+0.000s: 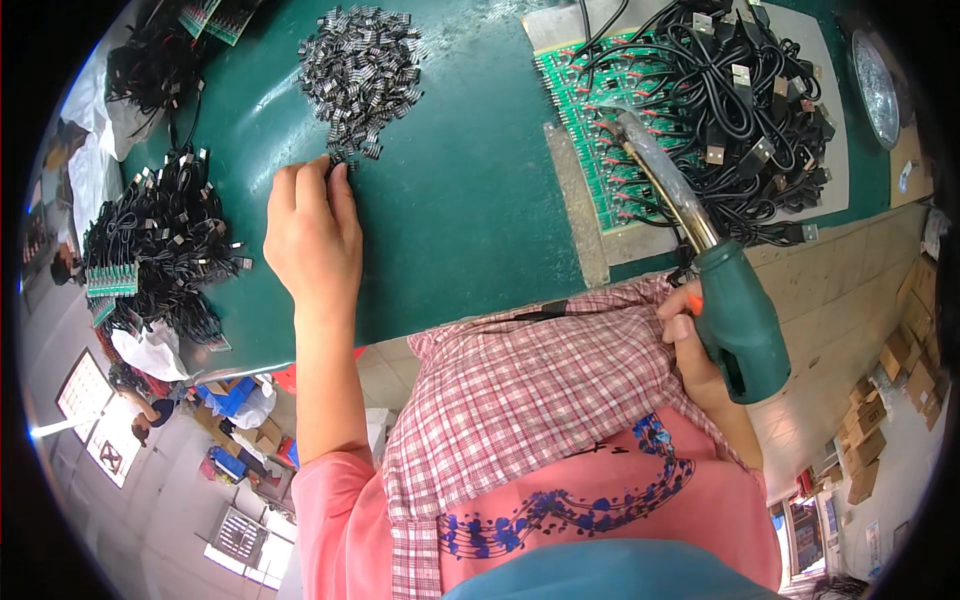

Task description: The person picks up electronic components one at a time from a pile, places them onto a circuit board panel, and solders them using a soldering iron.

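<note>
My left hand [315, 225] rests at the near end of a heap of small black-and-silver parts [362, 75] on the green tabletop. Its thumb and fingertips pinch together over some of these parts, but they hide exactly what is between them. In my right hand [690, 335] is a green heat gun [742, 320] with an orange switch, held near the table's front edge. The heat gun's long metal nozzle points up and left over a panel of green circuit boards [590, 130]. Black USB cables [745, 110] run from the boards and lie bunched on their right.
More bundled black cables [165, 240] with small boards lie at the table's left edge. A board holding the panel has a worn strip [580, 210] on its left. A round metal dish [876, 90] is at far right. Cardboard boxes [865, 440] stand on the floor.
</note>
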`<state>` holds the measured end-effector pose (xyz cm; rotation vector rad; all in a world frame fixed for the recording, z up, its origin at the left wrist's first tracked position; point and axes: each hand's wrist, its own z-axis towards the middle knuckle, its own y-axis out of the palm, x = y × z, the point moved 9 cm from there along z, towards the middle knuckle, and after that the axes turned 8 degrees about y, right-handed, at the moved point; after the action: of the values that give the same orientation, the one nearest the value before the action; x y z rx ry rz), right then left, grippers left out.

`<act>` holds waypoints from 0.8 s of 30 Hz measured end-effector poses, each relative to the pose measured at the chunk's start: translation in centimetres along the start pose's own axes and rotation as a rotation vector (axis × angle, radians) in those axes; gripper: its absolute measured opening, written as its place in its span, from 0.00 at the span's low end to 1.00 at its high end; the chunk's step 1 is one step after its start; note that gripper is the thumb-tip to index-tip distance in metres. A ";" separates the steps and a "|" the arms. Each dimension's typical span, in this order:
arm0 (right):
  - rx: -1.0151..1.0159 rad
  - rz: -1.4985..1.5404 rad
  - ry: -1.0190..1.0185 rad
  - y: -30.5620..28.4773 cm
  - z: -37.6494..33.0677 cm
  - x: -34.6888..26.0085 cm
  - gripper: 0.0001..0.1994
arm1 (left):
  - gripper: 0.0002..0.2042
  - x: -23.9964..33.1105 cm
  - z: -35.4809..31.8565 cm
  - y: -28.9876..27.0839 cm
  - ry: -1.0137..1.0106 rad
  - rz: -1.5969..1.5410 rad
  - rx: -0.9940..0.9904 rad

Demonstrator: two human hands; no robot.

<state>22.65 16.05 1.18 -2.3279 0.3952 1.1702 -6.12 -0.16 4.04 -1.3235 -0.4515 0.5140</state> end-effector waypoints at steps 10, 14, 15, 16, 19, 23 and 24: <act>-0.043 0.018 -0.041 0.3 0.1 -1.2 0.02 | 0.05 0.1 0.8 -1.6 -0.015 -0.101 0.057; -0.112 0.205 -0.015 1.1 0.6 -2.7 0.06 | 0.08 3.3 -1.8 1.0 -0.511 -1.320 -0.160; -0.093 0.362 0.076 1.3 0.8 -2.3 0.03 | 0.08 5.6 -2.1 1.6 -0.524 -1.451 -0.293; -0.101 0.361 0.070 2.0 0.9 -2.7 0.03 | 0.07 7.6 -2.4 1.5 -0.512 -1.511 -0.357; -0.013 0.395 0.000 2.1 1.7 -3.6 0.05 | 0.06 11.8 -2.4 1.4 -0.406 -1.542 -0.491; -0.020 -0.046 -0.293 2.8 2.0 -6.0 0.21 | 0.06 13.8 -2.1 1.0 -0.240 -1.494 -0.518; -0.020 -0.038 -0.265 2.9 2.1 -5.8 0.20 | 0.04 14.0 -2.2 1.1 -0.226 -1.479 -0.519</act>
<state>16.52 15.00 3.93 -2.1480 0.2434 1.4456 6.29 6.58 2.86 -1.0452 -1.6224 -0.7490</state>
